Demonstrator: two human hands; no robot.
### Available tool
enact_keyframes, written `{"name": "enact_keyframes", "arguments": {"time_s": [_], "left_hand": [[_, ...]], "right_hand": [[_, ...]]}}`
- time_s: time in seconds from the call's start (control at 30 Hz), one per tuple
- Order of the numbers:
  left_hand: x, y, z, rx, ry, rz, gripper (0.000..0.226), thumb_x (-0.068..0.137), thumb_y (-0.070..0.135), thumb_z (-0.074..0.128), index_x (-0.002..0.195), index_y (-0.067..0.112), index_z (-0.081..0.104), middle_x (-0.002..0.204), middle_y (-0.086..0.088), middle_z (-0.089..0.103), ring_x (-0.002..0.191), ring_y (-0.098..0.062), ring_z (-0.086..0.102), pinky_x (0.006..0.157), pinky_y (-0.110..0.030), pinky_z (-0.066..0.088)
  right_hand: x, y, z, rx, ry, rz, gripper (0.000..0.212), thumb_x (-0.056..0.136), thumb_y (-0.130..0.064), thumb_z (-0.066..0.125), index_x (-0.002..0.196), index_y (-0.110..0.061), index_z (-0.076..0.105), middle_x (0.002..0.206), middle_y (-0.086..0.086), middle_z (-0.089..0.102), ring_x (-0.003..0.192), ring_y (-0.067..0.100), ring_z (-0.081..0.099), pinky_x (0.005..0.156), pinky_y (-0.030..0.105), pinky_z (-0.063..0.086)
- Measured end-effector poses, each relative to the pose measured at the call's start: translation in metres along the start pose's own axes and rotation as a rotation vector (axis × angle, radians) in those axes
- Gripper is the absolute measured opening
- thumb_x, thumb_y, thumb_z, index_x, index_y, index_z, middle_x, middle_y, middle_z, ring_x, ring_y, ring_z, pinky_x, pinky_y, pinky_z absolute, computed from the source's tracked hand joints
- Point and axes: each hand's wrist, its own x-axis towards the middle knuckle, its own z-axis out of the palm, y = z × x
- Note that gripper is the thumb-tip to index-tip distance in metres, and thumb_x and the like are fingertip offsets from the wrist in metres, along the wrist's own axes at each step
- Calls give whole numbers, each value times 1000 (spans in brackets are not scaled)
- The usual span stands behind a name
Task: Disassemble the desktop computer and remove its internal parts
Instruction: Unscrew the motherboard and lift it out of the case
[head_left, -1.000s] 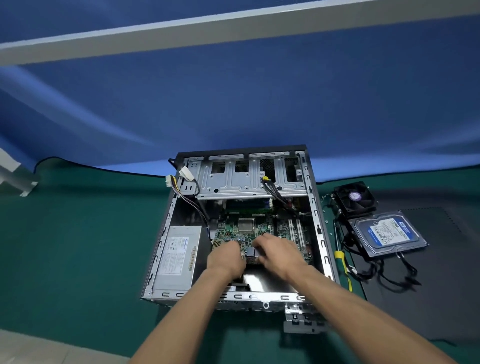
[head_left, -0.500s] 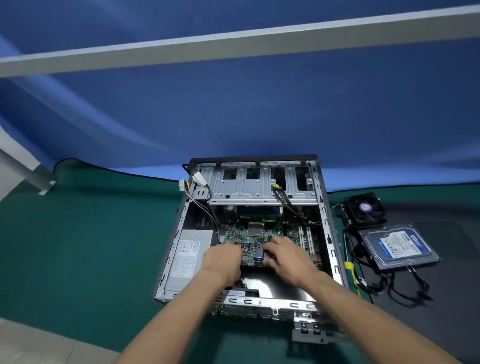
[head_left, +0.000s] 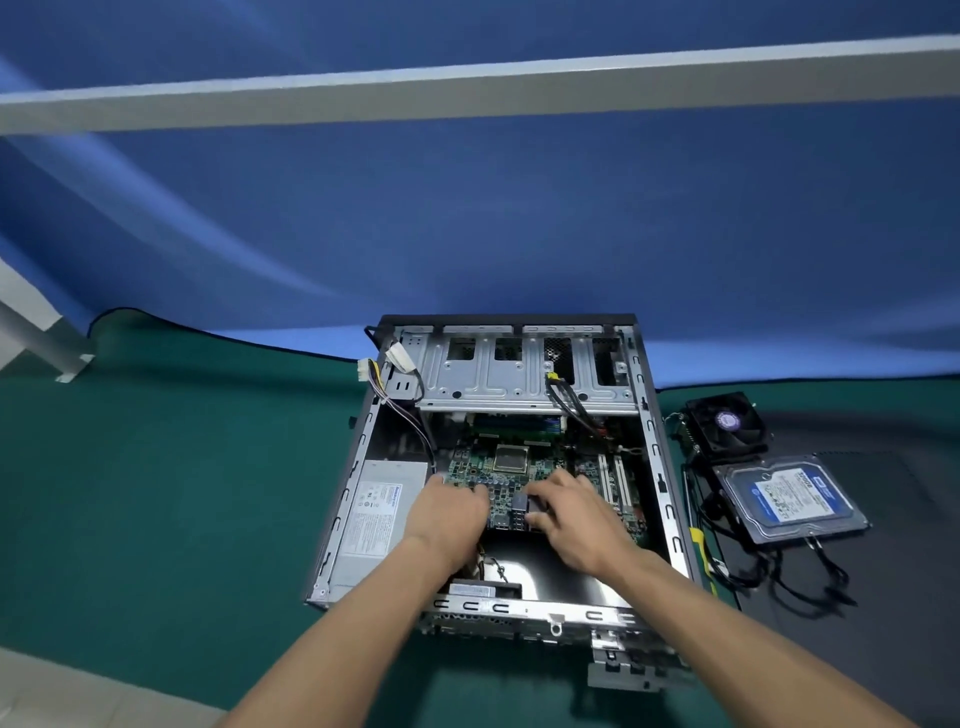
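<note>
Both hands on mobo.

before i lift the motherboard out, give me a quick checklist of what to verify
1. Both hands on the motherboard: ok. Left hand rests on its near left edge, right hand on its near middle.
2. Grip firm: cannot tell. The right hand's fingers curl around a dark block; the left hand's fingertips are hidden.
3. Cables clear: not ok. A black bundle drops from the drive cage onto the board.
4. Screws out: cannot tell, too small.
5. Cooler fan and hard drive removed: ok, both lie right of the case.
6. Power supply removed: not ok, in the case.
</note>
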Motion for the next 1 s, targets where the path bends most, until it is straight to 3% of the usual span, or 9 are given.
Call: {"name": "enact_keyframes", "arguments": {"time_s": [0.17, 0.3, 0.47, 0.6, 0.67, 0.77, 0.9, 1.0], "left_hand": [[-1, -6, 6, -25, 88, 47, 31, 87, 19, 59, 117, 14, 55, 113, -7, 62, 111, -25, 49, 97, -37, 33], [-7, -14, 2, -60, 133, 87, 26, 84, 18, 58, 109, 10, 60, 117, -9, 48, 110, -24, 42, 94, -34, 35], [-12, -26, -7, -133, 27, 199, 39, 88, 41, 45, 99, 8, 62, 119, -10, 49, 110, -22, 43, 98, -37, 35], [-4, -28, -10, -121, -20, 161, 41, 96, 43, 42, 75, 12, 59, 126, -10, 54, 114, -24, 51, 106, -39, 34], [0, -23, -8, -1, -15, 157, 23, 89, 32, 58, 94, 10, 64, 131, -10, 51, 120, -25, 46, 108, -40, 30], [3, -13, -2, 224, -42, 148, 35, 85, 26, 63, 116, 8, 58, 131, -14, 48, 119, -29, 42, 105, -42, 29], [6, -12, -1, 293, 71, 123, 27, 90, 18, 55, 114, 5, 53, 113, -13, 57, 101, -27, 49, 95, -39, 36], [7, -17, 2, 198, 119, 111, 44, 84, 27, 65, 116, 2, 46, 110, -14, 55, 100, -28, 51, 94, -42, 36]], "right_hand": [[-4, -4, 1, -65, 5, 42, 45, 96, -34, 49, 139, -26, 42, 125, -5, 47, 111, 12, 40, 99, 35, 39], [-6, -11, 3, -122, 32, 61, 43, 98, -34, 46, 139, -25, 41, 126, -2, 48, 112, 15, 41, 95, 35, 42], [-11, -14, 6, -228, 34, 68, 43, 100, -29, 42, 142, -22, 38, 131, 3, 47, 116, 19, 43, 93, 34, 44], [-10, -17, 7, -256, 40, 70, 43, 100, -26, 42, 142, -22, 36, 132, 3, 46, 118, 19, 42, 92, 32, 42], [-10, -16, 7, -252, 53, 70, 43, 100, -27, 42, 142, -22, 37, 132, 2, 47, 117, 17, 42, 92, 30, 42], [-12, -12, 7, -234, 103, 75, 40, 101, -30, 41, 141, -24, 39, 129, -1, 47, 115, 15, 41, 90, 28, 42], [-13, -5, 8, -143, 160, 90, 40, 100, -30, 42, 140, -26, 42, 123, -4, 48, 112, 11, 40, 93, 25, 40], [-14, -3, 8, -94, 195, 88, 40, 99, -33, 42, 139, -26, 43, 121, -5, 48, 114, 10, 39, 92, 24, 40]]}}
